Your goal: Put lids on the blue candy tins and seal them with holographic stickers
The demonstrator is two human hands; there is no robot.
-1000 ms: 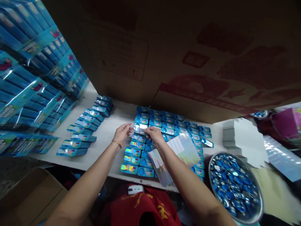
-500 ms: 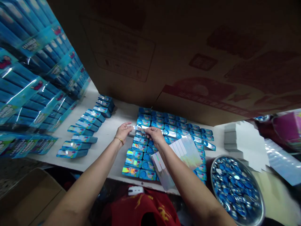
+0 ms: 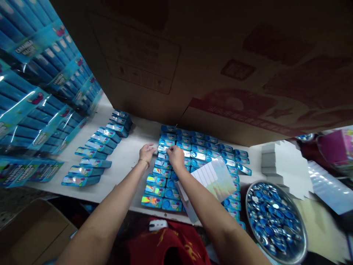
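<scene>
Where my two hands meet over the white bench [image 3: 124,158], I see the left hand [image 3: 146,152] and the right hand [image 3: 175,156] close together, fingertips pinched on a small shiny silver strip [image 3: 159,150] that lies on the far end of a grid of flat blue rectangular tins [image 3: 204,149]. A thin gold bangle [image 3: 144,161] sits on my left wrist. Just right of my right forearm, a holographic sheet of white-backed strips [image 3: 213,176] rests across the tins. Further right stands a round metal bowl of blue and silver round caps [image 3: 275,219], with stepped white blocks [image 3: 284,165] behind it. To the left runs a second row of the blue tins [image 3: 96,151], and beyond it a wall of blue film-wrapped packs [image 3: 41,81]. A big brown cardboard box [image 3: 206,62] overhangs the bench. Below the near edge lies red cloth [image 3: 171,246].
</scene>
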